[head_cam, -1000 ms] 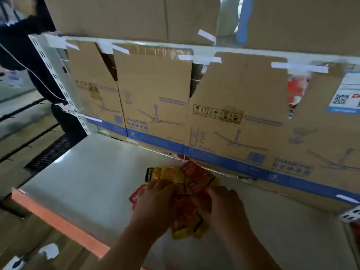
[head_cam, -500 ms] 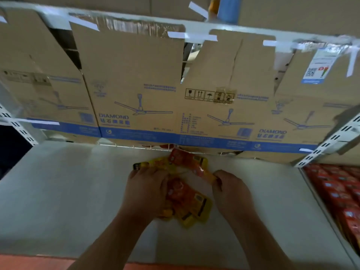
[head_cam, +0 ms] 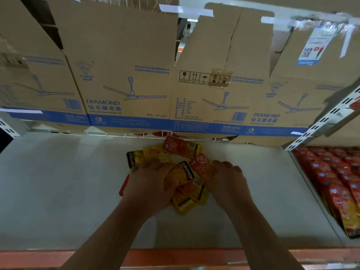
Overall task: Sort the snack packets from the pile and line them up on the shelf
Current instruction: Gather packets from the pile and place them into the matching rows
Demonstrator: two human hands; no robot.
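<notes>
Yellow-and-orange snack packets (head_cam: 190,193) piled mid-shelf (head_cam: 58,182), strays at 11 and 12 o'clock; left grip (head_cam: 148,184) and right grip (head_cam: 229,180) both clamped on the pile; risk: glossy film likely slips, scattering and re-mixing colours.

Dim, wide-angle warp at the edges, corners blurred, centre fairly sharp

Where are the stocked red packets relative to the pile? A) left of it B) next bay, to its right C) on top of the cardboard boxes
B: the red packets fill the bay beyond the slotted upright, right of the pile.
</notes>
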